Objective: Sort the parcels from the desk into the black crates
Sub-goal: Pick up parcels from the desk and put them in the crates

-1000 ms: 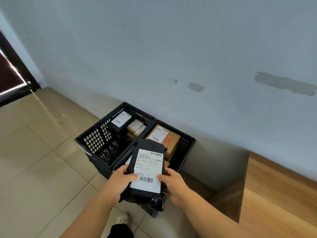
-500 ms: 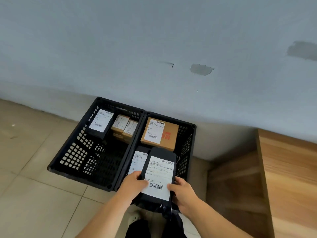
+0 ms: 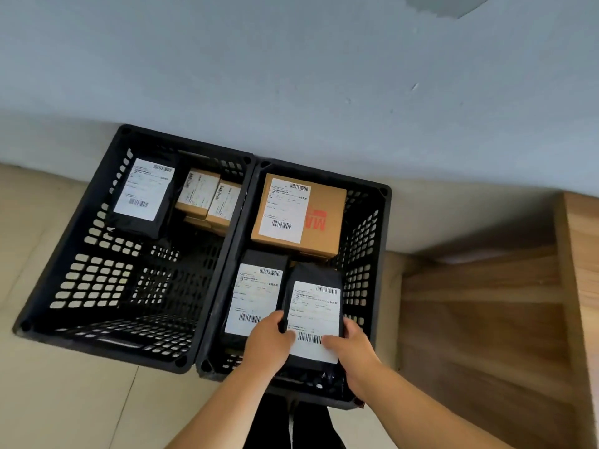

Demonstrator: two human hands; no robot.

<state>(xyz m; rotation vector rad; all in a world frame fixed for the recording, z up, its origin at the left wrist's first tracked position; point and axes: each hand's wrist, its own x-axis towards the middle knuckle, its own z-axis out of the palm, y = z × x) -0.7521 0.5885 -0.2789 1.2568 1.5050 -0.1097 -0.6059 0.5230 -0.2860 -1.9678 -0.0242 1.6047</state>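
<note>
Both hands [image 3: 311, 345] lower black parcel [image 3: 312, 315], now inside right crate [image 3: 366, 254]

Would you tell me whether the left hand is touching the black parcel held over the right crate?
Touching: the head view shows the left hand with its thumb lying on the label of the black parcel.

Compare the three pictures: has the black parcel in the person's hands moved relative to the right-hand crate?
Yes. The held black parcel, earlier in front of the right crate, now sits over its near end, beside the black parcel lying inside. Both hands grip it.
</note>
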